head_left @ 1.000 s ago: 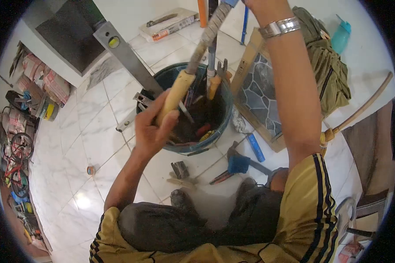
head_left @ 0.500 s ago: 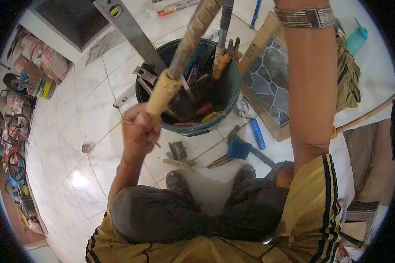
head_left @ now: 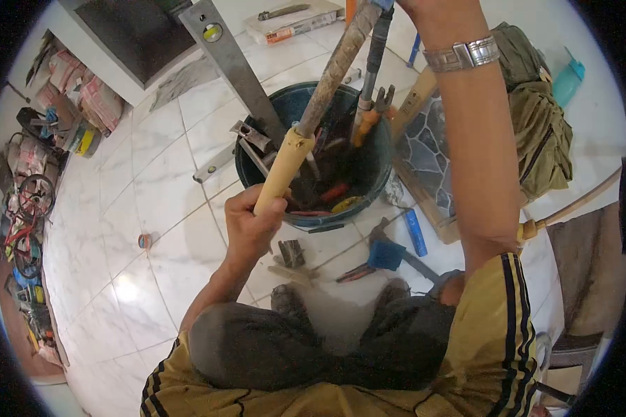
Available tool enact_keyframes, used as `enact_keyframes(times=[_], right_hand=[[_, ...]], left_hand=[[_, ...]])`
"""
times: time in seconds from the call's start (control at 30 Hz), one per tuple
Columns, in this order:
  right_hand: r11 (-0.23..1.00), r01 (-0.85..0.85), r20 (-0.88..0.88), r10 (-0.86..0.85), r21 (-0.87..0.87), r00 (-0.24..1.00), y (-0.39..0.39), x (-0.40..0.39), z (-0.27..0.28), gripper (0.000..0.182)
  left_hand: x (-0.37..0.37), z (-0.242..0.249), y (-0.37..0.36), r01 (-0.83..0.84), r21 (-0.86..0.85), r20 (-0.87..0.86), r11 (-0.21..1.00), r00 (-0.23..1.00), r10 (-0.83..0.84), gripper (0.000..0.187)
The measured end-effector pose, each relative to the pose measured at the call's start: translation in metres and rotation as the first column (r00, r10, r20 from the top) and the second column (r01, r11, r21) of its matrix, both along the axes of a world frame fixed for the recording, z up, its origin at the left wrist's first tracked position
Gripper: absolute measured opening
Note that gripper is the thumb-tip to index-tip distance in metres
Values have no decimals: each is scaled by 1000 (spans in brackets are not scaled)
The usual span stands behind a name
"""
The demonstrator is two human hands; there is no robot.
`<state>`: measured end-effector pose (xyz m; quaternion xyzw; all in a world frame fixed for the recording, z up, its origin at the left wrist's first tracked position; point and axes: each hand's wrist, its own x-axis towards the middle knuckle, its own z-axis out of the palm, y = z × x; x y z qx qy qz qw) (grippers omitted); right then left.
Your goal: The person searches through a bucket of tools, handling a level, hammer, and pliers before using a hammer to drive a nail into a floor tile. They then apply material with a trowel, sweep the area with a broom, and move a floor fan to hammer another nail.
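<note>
My left hand (head_left: 252, 224) is closed around the lower end of a tool's cream-yellow handle (head_left: 283, 170). From that handle a thick, dirt-crusted shaft (head_left: 335, 80) slants up past the top edge, with a bit of blue at its upper end. My right hand (head_left: 416, 5) is raised at the top edge beside that blue part. Its fingers are mostly cut off, so its grip cannot be made out. Behind the handle stands a dark green bucket (head_left: 387, 174) of tools, with a spirit level (head_left: 240, 76) and orange-handled pliers (head_left: 368, 121) sticking out.
A hammer (head_left: 417, 264), a blue sponge (head_left: 387, 255) and a blue stick-like piece (head_left: 416, 233) lie on the tiles near my feet. To the right are a framed stone-pattern panel (head_left: 424, 153) and a khaki bag (head_left: 542, 139). Sacks (head_left: 83, 90) and a small bicycle (head_left: 31, 215) line the left.
The view has shifted, so the bucket sits lower and further right. My left hand still grips the handle, and more of its length shows. My right hand now shows partly at the top edge.
</note>
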<state>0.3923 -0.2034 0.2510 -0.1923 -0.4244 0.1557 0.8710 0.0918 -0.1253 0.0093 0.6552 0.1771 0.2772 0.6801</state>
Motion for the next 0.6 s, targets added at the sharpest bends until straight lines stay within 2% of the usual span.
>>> enact_keyframes(times=[0.07,0.13,0.17,0.27,0.33,0.4,0.43,0.5,0.53,0.57,0.6], right_hand=[[990,117,-89,-123,-75,988,1,-2,-7,25],[975,186,-195,-208,-123,958,6,-6,-12,25],[964,220,-246,-252,-151,936,7,-9,-13,25],[954,253,-239,-287,-164,928,5,-19,-12,25],[983,180,-168,-184,-38,969,-2,-15,-9,25],[985,168,-13,-168,35,986,-12,-2,-2,26],[980,190,102,-194,55,976,-20,9,8,27],[979,196,231,-202,48,952,-29,19,24,29],[982,188,240,-186,11,953,-36,18,28,30],[983,183,243,-172,-24,955,-37,13,29,31],[989,145,242,-133,-32,961,-33,8,27,32]], left_hand=[[1,3,3,-179,213,-40,960,981,192,28],[1,11,2,-313,387,-51,868,932,359,27],[2,12,-2,-347,366,9,863,929,370,28],[9,4,-4,-376,357,103,855,926,364,29],[14,9,-4,-305,403,84,863,951,297,33],[17,11,8,-221,498,74,839,974,213,34],[18,9,12,-130,339,41,932,992,123,37],[23,15,13,-46,421,57,906,998,24,38],[23,19,12,-10,464,59,886,998,-20,39],[28,19,3,-88,512,80,855,995,54,53],[26,18,2,-82,530,50,844,997,65,52]])
